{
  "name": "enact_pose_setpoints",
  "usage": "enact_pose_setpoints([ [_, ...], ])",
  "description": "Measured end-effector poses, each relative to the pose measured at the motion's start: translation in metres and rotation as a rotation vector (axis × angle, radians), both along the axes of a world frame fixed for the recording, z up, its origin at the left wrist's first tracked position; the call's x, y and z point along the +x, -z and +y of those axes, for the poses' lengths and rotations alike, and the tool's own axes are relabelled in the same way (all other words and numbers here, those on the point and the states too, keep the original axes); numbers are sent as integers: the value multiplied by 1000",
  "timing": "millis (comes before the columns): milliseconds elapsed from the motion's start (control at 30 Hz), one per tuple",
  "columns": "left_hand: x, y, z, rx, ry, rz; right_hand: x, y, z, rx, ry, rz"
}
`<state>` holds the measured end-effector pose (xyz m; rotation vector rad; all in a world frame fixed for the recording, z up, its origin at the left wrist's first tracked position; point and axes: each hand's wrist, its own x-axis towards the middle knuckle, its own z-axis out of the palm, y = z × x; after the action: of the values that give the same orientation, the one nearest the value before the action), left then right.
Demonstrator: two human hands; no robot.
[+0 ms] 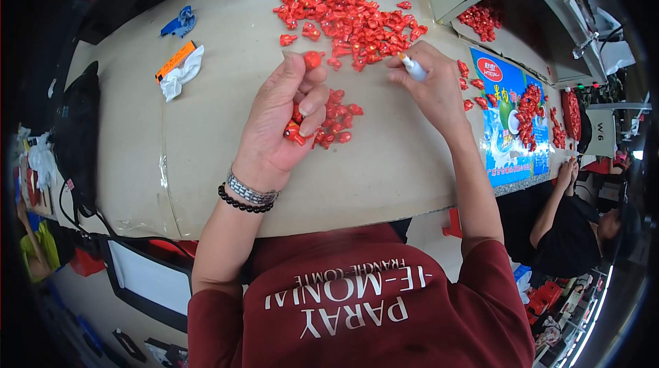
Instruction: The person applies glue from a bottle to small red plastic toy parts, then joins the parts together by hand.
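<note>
My left hand (274, 121) is raised over the table, pinching a small red plastic figure (313, 60) between thumb and forefinger. More red figures (295, 134) are tucked in its palm under the curled fingers; one shows a dark eye-like spot. To its right, my right hand (439, 90) grips a white paint marker (414, 68), whose orange tip points up and left toward the pinched figure, some way apart from it. Beyond both hands spreads a large heap of red figures (357, 21). A smaller group of them (338, 121) lies beside my left hand, partly hidden by it.
At right, red figures (528, 117) lie on a blue printed sheet (494, 152), and more sit inside an open box-like stand (480, 21). An orange box with white tissue (182, 79) and a blue crumpled item (180, 23) lie left. Another person (570, 231) sits at far right.
</note>
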<state>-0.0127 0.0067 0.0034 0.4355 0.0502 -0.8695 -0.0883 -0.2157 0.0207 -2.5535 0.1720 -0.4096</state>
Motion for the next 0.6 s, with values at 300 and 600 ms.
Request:
enact_pose_setpoints([
  [300, 4, -4, 0, 1, -45, 35, -7, 10, 41, 129, -236, 165],
  [600, -4, 6, -2, 43, 38, -12, -7, -5, 36, 906, 76, 224],
])
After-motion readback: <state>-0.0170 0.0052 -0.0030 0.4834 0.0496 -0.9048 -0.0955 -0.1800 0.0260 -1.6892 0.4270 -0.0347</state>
